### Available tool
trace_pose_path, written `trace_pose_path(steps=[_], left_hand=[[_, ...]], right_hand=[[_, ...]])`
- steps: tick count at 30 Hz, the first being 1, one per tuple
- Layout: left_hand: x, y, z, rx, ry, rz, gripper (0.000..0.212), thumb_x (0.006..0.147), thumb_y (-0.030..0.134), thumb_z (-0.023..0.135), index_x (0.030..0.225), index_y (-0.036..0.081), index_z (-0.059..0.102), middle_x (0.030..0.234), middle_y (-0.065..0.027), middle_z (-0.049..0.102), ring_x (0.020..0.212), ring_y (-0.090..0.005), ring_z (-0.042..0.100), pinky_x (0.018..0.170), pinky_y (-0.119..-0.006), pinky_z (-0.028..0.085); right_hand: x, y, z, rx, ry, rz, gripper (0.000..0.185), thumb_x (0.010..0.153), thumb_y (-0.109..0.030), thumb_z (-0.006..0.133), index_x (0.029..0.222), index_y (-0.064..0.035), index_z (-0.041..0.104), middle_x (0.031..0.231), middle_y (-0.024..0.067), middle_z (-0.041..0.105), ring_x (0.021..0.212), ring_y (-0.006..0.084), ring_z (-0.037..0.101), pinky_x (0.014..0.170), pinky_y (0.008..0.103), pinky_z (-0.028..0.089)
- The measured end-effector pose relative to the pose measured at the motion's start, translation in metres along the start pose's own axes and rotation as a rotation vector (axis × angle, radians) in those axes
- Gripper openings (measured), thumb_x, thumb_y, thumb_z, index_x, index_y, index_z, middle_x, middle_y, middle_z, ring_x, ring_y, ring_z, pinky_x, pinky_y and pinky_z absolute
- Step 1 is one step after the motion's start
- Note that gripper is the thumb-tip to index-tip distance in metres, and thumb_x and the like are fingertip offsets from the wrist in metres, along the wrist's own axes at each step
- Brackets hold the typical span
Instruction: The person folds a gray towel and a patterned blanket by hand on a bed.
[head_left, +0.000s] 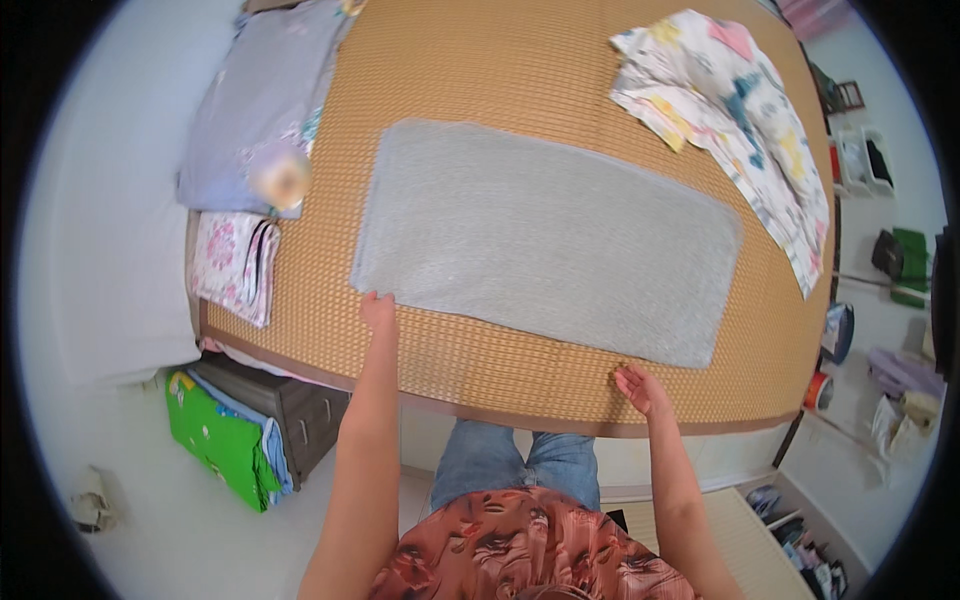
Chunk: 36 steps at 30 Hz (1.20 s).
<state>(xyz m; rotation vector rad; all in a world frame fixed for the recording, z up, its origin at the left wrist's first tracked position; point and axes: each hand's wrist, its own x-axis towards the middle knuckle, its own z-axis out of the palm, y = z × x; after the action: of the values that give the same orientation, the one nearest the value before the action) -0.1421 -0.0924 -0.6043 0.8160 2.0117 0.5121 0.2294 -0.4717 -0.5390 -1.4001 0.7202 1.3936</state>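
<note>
A grey rectangular cloth (547, 240), seemingly folded in layers along its left side, lies spread on a woven tan bed mat (480, 60). At its near left corner, my left hand (379, 309) pinches the edge between thumb and fingers. My right hand (641, 390) hovers over the mat just short of the cloth's near right edge. Its fingers are loosely curled and apart, with nothing in them.
A crumpled floral-print cloth (739, 105) lies on the far right of the bed. Along the left edge are a greyish-purple pillow (262, 112) and a folded pink-flowered cloth (232, 259). Green folded bedding (217, 435) rests on a dark drawer cabinet (311, 420) below. Shelves with items line the right wall.
</note>
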Motion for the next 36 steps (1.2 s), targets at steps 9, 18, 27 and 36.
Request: trace_pose_path(steps=[9, 18, 27, 36], left_hand=[[0.004, 0.054, -0.024, 0.408, 0.139, 0.516, 0.051, 0.063, 0.015, 0.068, 0.109, 0.002, 0.051, 0.102, -0.0177, 0.053, 0.101, -0.0307, 0.045, 0.089, -0.041, 0.034], [0.027, 0.054, -0.096, 0.604, -0.427, 0.574, 0.032, 0.067, 0.029, 0.066, 0.089, 0.006, 0.059, 0.08, -0.0089, 0.057, 0.089, -0.0269, 0.049, 0.084, -0.045, 0.033], [0.021, -0.022, -0.142, 1.108, -0.605, 0.504, 0.044, 0.068, 0.036, 0.062, 0.099, 0.006, 0.056, 0.091, -0.014, 0.059, 0.099, -0.0285, 0.05, 0.088, -0.047, 0.032], [0.028, 0.104, -0.019, 0.097, -0.465, 0.337, 0.047, 0.073, 0.027, 0.063, 0.107, -0.003, 0.053, 0.095, -0.0155, 0.06, 0.085, -0.0241, 0.059, 0.074, -0.033, 0.044]], right_hand=[[0.052, -0.01, 0.053, 0.409, 0.334, -0.055, 0.028, 0.072, -0.026, 0.069, 0.081, -0.0049, 0.052, 0.074, 0.0047, 0.054, 0.064, 0.0164, 0.049, 0.054, 0.0274, 0.044], [-0.013, -0.024, 0.051, 0.295, 0.337, -0.219, 0.019, 0.074, -0.021, 0.068, 0.074, -0.0109, 0.051, 0.06, -0.0015, 0.047, 0.056, 0.011, 0.045, 0.046, 0.0224, 0.04], [0.0, 0.037, -0.02, 0.078, 0.587, 0.017, 0.015, 0.076, -0.009, 0.059, 0.069, -0.0097, 0.046, 0.052, -0.0015, 0.043, 0.045, 0.0081, 0.042, 0.04, 0.0205, 0.038], [0.041, -0.012, 0.135, -0.866, 0.174, -0.661, 0.025, 0.074, -0.008, 0.057, 0.098, -0.0026, 0.053, 0.083, 0.002, 0.054, 0.073, 0.0095, 0.051, 0.065, 0.0225, 0.042]])
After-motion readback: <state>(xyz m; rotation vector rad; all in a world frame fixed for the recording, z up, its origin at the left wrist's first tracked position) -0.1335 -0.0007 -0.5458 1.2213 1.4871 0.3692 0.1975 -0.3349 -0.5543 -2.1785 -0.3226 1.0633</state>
